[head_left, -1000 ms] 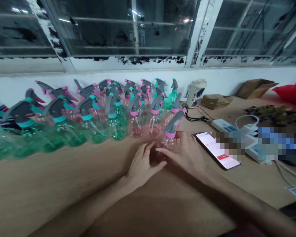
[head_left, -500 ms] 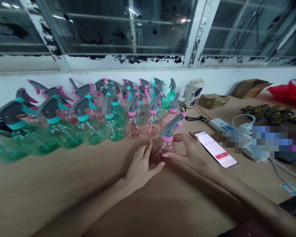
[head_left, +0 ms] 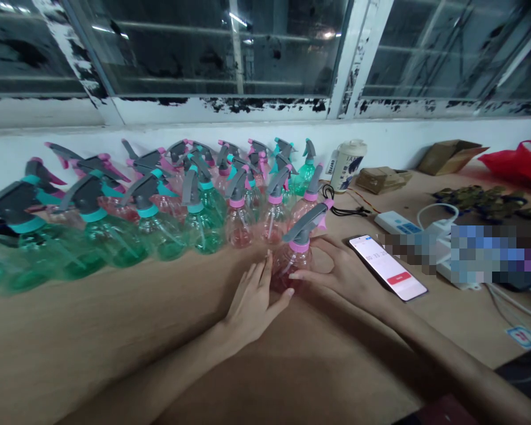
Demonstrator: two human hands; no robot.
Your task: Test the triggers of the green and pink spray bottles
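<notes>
A pink spray bottle (head_left: 292, 260) with a grey and pink trigger head stands upright on the table, held between my two hands. My left hand (head_left: 254, 301) cups its lower left side, fingers stretched along it and thumb across the front. From the right, my right hand (head_left: 338, 268) grips it, thumb on the front and fingers reaching behind the body, their tips partly hidden. Just behind stand two more pink spray bottles, one of them a clear pink bottle (head_left: 272, 224). A green spray bottle (head_left: 203, 230) with a teal collar is further left.
Rows of green and pink spray bottles (head_left: 115, 236) line the wall to the left. On the right lie a lit phone (head_left: 388, 267), a power strip (head_left: 398, 224) with cables, a paper cup (head_left: 349, 165), folded cardboard (head_left: 383, 180) and a red bag (head_left: 520, 165).
The held bottle has shifted very slightly left, with my right hand's fingers moving a little along with it. My left hand is almost unchanged.
</notes>
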